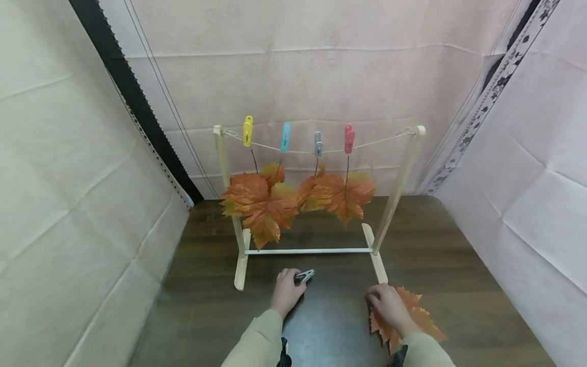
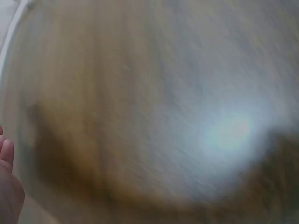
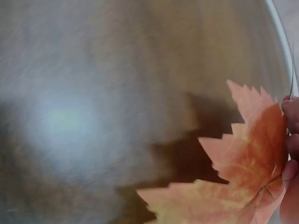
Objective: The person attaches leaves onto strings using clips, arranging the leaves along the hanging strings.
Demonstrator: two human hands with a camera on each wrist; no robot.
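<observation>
My left hand (image 1: pixel 287 291) pinches a grey clothespin (image 1: pixel 304 276) between thumb and fingers, low over the table in front of the rack. In the left wrist view only part of the left hand (image 2: pixel 6 182) shows, and the clothespin is out of sight. My right hand (image 1: pixel 391 305) holds an orange maple leaf (image 1: pixel 424 318) near its stem, close to the rack's right foot. In the right wrist view the leaf (image 3: pixel 254 154) spreads beside the curled fingers, with its thin stem (image 3: pixel 292 74) sticking out past them. The hand hides part of the leaf.
A wooden rack (image 1: pixel 390 209) stands on the brown table (image 1: pixel 206 316) with a string (image 1: pixel 380 139) between its posts. Yellow (image 1: pixel 247 131), blue (image 1: pixel 285 137), grey (image 1: pixel 318 144) and pink (image 1: pixel 349 139) clothespins on the string hold orange leaves (image 1: pixel 263 206). Pale cloth walls (image 1: pixel 321 81) surround the table.
</observation>
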